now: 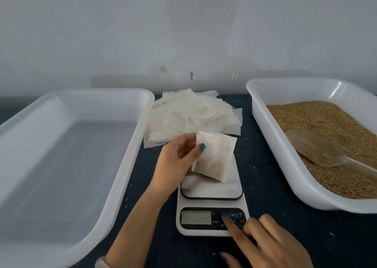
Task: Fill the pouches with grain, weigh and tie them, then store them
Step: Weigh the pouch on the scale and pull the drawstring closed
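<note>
Dark tabletop (265,176): pouch (216,157) is pinched at its left edge by thumb and fingers of left hand (175,161), held over scale (212,204). Scale button is pressed by right hand (271,245) with straight index finger; other fingers curled, empty.

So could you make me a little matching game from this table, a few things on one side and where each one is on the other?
Things: 1 scoop; 2 scale; 3 single pouch; 4 pile of pouches.
Places: A pinched in the left hand; B lying on the grain in the right tray; C behind the scale; D touched by the right hand's forefinger.
Pairs: 1-B, 2-D, 3-A, 4-C.
</note>
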### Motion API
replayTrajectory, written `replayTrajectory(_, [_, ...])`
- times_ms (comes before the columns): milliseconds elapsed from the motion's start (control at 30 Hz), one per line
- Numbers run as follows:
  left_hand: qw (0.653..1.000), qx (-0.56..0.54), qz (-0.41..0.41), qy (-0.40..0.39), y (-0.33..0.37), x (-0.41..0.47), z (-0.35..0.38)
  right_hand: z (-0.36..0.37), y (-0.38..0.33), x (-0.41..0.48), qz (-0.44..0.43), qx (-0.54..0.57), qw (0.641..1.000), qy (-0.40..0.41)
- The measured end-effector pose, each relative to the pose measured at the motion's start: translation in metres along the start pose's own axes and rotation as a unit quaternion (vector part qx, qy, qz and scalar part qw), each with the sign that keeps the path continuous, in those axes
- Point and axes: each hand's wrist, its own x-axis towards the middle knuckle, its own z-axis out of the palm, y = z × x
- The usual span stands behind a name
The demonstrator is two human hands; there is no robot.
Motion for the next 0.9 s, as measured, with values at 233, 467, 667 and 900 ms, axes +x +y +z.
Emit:
replayTrajectory(233, [0.999, 0.038, 0.021, -0.020, 0.001, -0.003, 0.001, -0.003, -0.001, 0.005, -0.008, -0.020, 1.000, -0.002])
replayTrajectory(467, [0.990, 0.128, 0.060, 0.016, 0.000, -0.005, 0.005, 0.000, 0.002, 0.014, -0.013, -0.005, 1.000, -0.001])
replayTrajectory(667, [0.992, 0.118, 0.043, -0.013, 0.002, -0.005, 0.004, -0.002, 0.007, 0.017, -0.021, -0.003, 1.000, 0.004])
replayTrajectory(900, [0.988, 0.138, 0.053, -0.047, 0.003, -0.009, 0.002, -0.006, 0.005, 0.005, 0.001, 0.023, 1.000, 0.013])
